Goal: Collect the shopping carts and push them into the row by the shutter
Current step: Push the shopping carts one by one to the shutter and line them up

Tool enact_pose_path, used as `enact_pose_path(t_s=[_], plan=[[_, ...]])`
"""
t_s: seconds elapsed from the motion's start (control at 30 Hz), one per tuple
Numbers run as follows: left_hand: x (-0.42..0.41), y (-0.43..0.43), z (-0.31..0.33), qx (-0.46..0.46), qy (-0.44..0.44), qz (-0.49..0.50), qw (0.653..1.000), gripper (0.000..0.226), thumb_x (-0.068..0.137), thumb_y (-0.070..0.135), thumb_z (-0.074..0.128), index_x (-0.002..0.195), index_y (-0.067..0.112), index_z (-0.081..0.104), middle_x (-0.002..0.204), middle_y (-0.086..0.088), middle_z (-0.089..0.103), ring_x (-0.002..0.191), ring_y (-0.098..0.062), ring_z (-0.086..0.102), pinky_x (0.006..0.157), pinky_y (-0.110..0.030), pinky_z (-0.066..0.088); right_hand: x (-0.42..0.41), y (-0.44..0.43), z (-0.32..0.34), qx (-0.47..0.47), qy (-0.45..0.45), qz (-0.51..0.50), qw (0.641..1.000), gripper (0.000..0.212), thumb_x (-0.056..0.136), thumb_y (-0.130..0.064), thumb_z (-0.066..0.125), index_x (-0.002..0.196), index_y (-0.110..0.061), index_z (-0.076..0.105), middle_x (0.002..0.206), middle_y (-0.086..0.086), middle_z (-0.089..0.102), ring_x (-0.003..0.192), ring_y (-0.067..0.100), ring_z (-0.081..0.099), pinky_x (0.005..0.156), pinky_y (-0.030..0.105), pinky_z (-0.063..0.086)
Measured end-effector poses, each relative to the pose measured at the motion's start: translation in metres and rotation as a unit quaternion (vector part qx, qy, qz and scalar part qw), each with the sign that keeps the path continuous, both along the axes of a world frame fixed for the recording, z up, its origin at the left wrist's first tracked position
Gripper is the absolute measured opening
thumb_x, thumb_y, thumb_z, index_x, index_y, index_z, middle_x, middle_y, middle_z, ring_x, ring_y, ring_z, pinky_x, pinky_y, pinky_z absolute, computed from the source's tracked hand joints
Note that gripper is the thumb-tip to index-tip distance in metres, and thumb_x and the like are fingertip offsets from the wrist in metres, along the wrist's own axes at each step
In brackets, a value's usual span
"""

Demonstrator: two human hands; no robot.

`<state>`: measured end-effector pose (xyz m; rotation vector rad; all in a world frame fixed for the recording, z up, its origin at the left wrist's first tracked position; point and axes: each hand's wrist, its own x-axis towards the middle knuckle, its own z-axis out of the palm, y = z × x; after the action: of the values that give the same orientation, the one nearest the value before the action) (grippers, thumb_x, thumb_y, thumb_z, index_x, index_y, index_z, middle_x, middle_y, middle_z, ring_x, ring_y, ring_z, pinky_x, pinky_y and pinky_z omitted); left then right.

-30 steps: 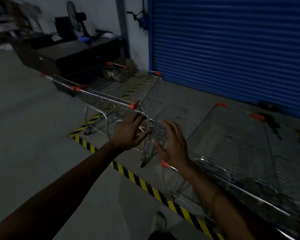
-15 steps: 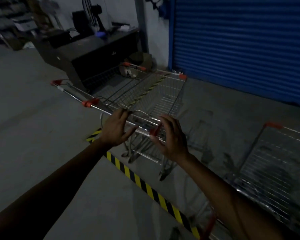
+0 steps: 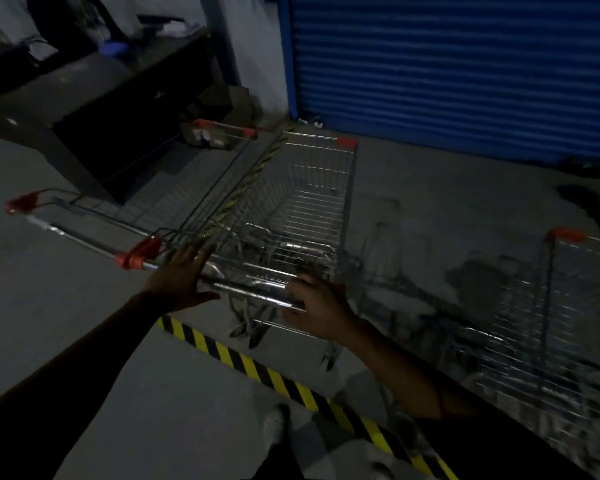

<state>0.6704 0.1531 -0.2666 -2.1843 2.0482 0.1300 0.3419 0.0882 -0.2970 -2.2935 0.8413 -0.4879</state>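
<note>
A wire shopping cart (image 3: 316,199) with orange corner caps stands in front of me, nose toward the blue shutter (image 3: 447,74). My right hand (image 3: 314,308) is curled over the right end of its chrome handle bar (image 3: 253,289). My left hand (image 3: 182,277) lies flat on the left part of the same bar, fingers straight and spread. A second cart (image 3: 146,199) stands close against its left side, its handle (image 3: 80,235) sticking out toward the left. A third cart (image 3: 568,306) is off to the right.
A black desk (image 3: 101,109) with clutter on top stands at the back left, boxes beside it by the wall. Yellow-black floor tape (image 3: 257,370) runs diagonally under the cart's rear wheels. My shoe (image 3: 276,424) is just behind the tape. Bare concrete floor lies to the left.
Both hands reached forward and came down on the middle cart's handle; the right hand closed around it. The view swung left, so the right cart slid toward the frame edge.
</note>
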Motion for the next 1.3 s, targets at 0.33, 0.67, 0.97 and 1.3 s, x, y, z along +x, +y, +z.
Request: enact_pose_path(t_s=[0.33, 0.67, 0.97, 1.3], plan=[[0.073, -0.088, -0.008, 0.062, -0.052, -0.183, 0.980, 0.106, 0.049, 0.060, 0.085, 0.141, 0.013, 0.058, 0.131, -0.014, 0.066, 0.112, -0.037, 0.068, 0.090, -0.056, 0.054, 0.034, -0.044, -0.003, 0.029, 0.351, -0.084, 0.932, 0.061, 0.078, -0.084, 0.050, 0.091, -0.026, 0.067, 0.106, -0.005, 0.069, 0.106, 0.016, 0.064, 0.094, 0.035, 0.039], [0.028, -0.213, -0.018, 0.072, 0.052, -0.161, 0.983, 0.094, 0.061, 0.068, 0.059, 0.147, 0.033, 0.044, 0.148, 0.000, 0.051, 0.134, -0.029, 0.052, 0.101, -0.049, 0.051, -0.006, -0.148, 0.004, 0.025, 0.384, -0.186, 0.904, 0.087, 0.071, -0.097, 0.034, 0.111, -0.029, 0.071, 0.114, -0.006, 0.071, 0.119, 0.020, 0.061, 0.108, 0.045, 0.038], [-0.064, -0.319, 0.000, 0.059, 0.048, -0.164, 0.984, 0.095, 0.055, 0.069, 0.044, 0.143, 0.033, 0.047, 0.140, 0.002, 0.051, 0.127, -0.025, 0.056, 0.098, -0.049, 0.051, -0.081, -0.241, 0.012, 0.034, 0.427, -0.208, 0.879, 0.104, 0.060, -0.104, 0.018, 0.106, -0.025, 0.067, 0.123, -0.005, 0.068, 0.125, 0.020, 0.057, 0.118, 0.055, 0.019], [-0.155, -0.426, -0.016, 0.028, -0.053, -0.196, 0.979, 0.077, 0.072, 0.084, 0.044, 0.105, 0.020, 0.071, 0.111, -0.004, 0.073, 0.104, -0.028, 0.071, 0.087, -0.042, 0.057, -0.172, -0.326, 0.002, 0.034, 0.446, -0.238, 0.862, 0.093, 0.070, -0.100, 0.023, 0.109, -0.030, 0.070, 0.121, -0.006, 0.070, 0.126, 0.020, 0.057, 0.118, 0.058, 0.017]])
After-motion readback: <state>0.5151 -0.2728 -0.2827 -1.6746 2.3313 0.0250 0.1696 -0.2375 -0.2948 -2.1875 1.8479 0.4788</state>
